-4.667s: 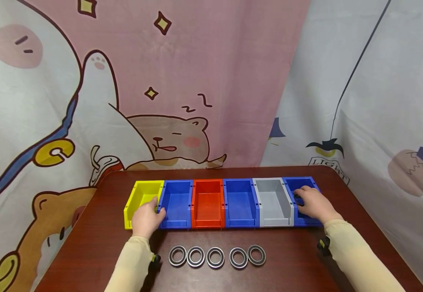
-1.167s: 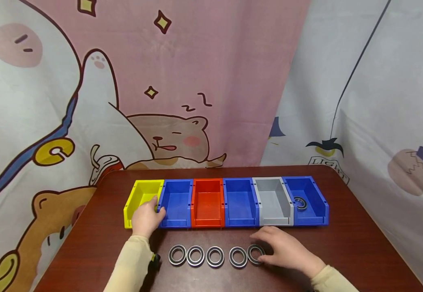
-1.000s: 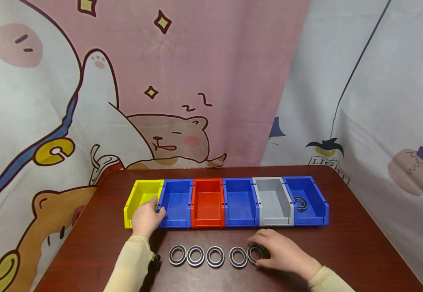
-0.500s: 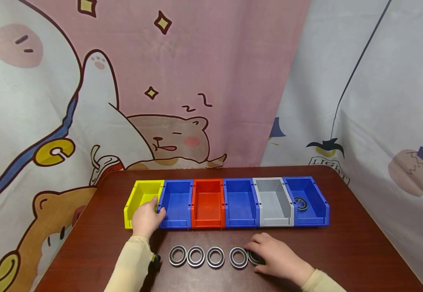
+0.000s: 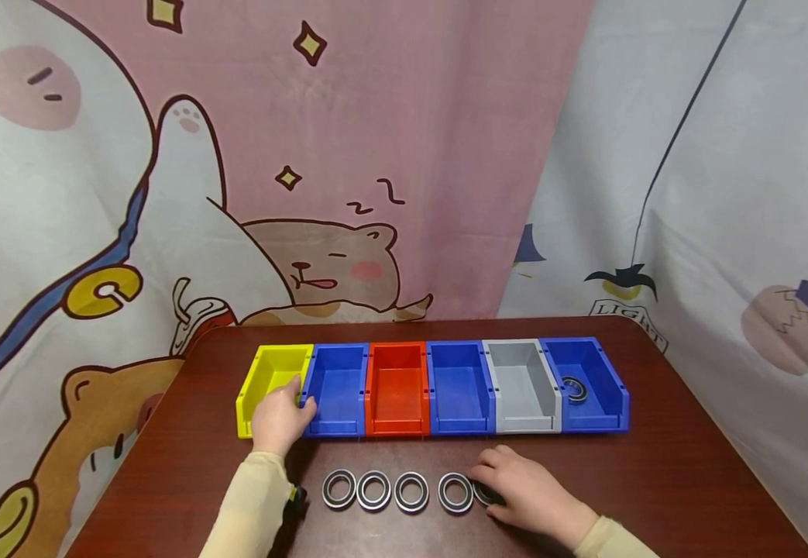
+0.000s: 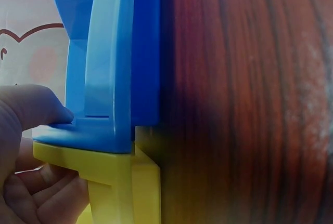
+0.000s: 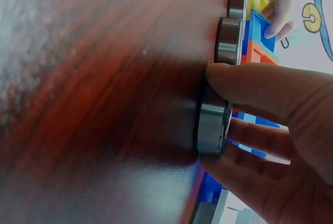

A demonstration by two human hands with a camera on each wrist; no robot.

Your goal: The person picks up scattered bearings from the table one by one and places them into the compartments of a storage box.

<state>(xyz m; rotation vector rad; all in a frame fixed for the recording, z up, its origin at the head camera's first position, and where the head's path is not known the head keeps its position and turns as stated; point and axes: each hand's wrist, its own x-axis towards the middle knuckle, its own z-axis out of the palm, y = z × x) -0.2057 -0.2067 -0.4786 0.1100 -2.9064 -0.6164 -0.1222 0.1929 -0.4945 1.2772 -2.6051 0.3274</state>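
Observation:
In the head view, my right hand (image 5: 532,492) pinches the rightmost ball bearing (image 5: 482,494) of a row on the table, partly covering it. The right wrist view shows thumb and fingers on opposite sides of that bearing's steel rim (image 7: 213,125), which still lies against the table. My left hand (image 5: 280,418) grips the adjoining walls of the yellow bin (image 5: 242,415) and a blue bin (image 5: 337,428); its thumb is on the blue side, its fingers on the yellow. Another bearing (image 5: 583,390) leans inside the rightmost blue bin (image 5: 595,423).
Several bearings (image 5: 400,494) lie in a row before the bins, with a gap before the right pair. Between the outer bins stand a red bin (image 5: 398,426), another blue bin (image 5: 462,425) and a grey bin (image 5: 527,425). A printed curtain (image 5: 473,194) hangs behind the brown table (image 5: 675,465).
My right hand released a bearing in the rightmost blue bin, moved back to the row, and closed round its rightmost bearing. The left hand stayed on the bin walls.

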